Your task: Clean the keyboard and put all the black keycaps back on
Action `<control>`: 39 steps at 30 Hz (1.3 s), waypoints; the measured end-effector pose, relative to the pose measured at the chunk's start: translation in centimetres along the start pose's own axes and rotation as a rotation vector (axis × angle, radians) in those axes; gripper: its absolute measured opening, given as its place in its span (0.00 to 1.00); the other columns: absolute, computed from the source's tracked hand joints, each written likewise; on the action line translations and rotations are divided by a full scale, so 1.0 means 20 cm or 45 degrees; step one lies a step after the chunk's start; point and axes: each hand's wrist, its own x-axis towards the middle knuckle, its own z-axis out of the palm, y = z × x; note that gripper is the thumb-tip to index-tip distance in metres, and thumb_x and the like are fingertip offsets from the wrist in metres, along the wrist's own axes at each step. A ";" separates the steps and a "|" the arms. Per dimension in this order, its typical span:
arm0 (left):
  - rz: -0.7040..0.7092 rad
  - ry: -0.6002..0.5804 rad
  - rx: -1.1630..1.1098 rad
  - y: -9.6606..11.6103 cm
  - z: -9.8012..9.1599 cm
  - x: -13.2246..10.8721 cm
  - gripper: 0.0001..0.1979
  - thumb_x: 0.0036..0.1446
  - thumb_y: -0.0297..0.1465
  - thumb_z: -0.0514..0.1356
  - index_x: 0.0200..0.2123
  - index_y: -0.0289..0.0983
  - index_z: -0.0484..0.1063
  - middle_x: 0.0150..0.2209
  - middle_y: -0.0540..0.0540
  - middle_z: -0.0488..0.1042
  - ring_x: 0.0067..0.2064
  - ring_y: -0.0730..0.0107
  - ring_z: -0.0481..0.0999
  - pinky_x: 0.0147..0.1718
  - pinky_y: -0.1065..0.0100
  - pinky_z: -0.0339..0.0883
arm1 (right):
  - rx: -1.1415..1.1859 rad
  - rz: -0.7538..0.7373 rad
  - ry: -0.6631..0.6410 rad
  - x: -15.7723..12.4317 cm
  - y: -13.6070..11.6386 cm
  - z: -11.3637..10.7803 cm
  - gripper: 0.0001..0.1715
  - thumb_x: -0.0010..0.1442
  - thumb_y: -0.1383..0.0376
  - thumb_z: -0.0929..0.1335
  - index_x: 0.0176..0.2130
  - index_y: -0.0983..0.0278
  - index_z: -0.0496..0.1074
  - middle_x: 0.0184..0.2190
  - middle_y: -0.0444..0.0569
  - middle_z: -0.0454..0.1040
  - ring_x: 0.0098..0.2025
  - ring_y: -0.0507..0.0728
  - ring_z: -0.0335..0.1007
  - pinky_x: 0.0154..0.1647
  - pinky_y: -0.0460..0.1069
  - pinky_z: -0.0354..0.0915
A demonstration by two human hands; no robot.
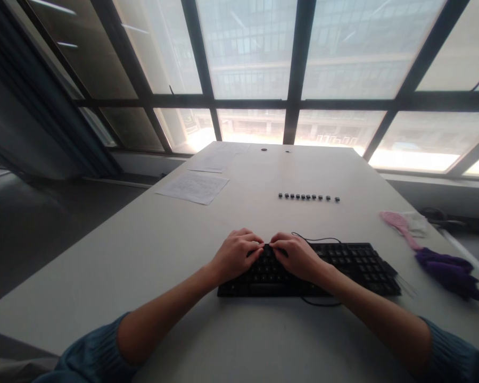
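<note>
A black keyboard (355, 266) lies on the white table (151, 250) in front of me. My left hand (235, 256) and my right hand (297, 256) both rest on its left half, fingers curled and fingertips pinched together near the top row of keys. Whatever sits between the fingertips is too small to make out. A row of several loose black keycaps (308, 197) lies on the table beyond the keyboard. The keyboard's thin black cable (319, 240) loops behind my right hand.
Printed paper sheets (193, 187) lie at the far left of the table. A pink-handled brush (399, 226) and a purple cloth-like thing (449, 270) sit at the right edge. Large windows stand beyond the table's far end.
</note>
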 end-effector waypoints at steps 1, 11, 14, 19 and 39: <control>0.003 -0.004 0.006 0.00 0.00 0.00 0.11 0.66 0.32 0.58 0.38 0.43 0.82 0.46 0.49 0.82 0.49 0.61 0.74 0.54 0.58 0.63 | -0.036 -0.007 0.006 -0.01 0.00 0.00 0.12 0.66 0.70 0.66 0.40 0.62 0.80 0.43 0.49 0.79 0.44 0.56 0.75 0.50 0.50 0.66; -0.022 -0.034 0.006 0.00 0.03 -0.01 0.12 0.67 0.32 0.57 0.36 0.40 0.80 0.45 0.48 0.81 0.48 0.61 0.75 0.52 0.59 0.64 | -0.233 0.047 -0.005 -0.02 -0.03 0.01 0.13 0.68 0.64 0.65 0.36 0.62 0.78 0.43 0.49 0.78 0.42 0.56 0.74 0.46 0.51 0.65; -0.025 -0.041 0.007 0.01 0.03 -0.01 0.12 0.67 0.32 0.56 0.37 0.40 0.80 0.45 0.47 0.81 0.48 0.61 0.75 0.52 0.59 0.64 | -0.258 0.036 -0.023 -0.02 -0.03 0.01 0.14 0.68 0.64 0.65 0.34 0.62 0.78 0.41 0.49 0.78 0.41 0.56 0.73 0.45 0.50 0.64; -0.040 -0.022 -0.027 0.00 0.04 -0.01 0.12 0.67 0.33 0.56 0.38 0.40 0.80 0.45 0.46 0.81 0.48 0.61 0.76 0.53 0.59 0.65 | -0.259 0.044 -0.033 -0.01 -0.03 0.01 0.13 0.68 0.64 0.65 0.33 0.62 0.76 0.39 0.50 0.78 0.41 0.56 0.73 0.45 0.50 0.63; -0.287 0.125 -0.224 -0.41 0.06 0.73 0.08 0.57 0.32 0.65 0.38 0.37 0.81 0.37 0.45 0.83 0.38 0.66 0.82 0.43 0.66 0.75 | -0.591 0.533 0.109 0.40 0.47 -0.36 0.11 0.64 0.68 0.68 0.45 0.62 0.78 0.46 0.53 0.80 0.50 0.59 0.74 0.50 0.50 0.65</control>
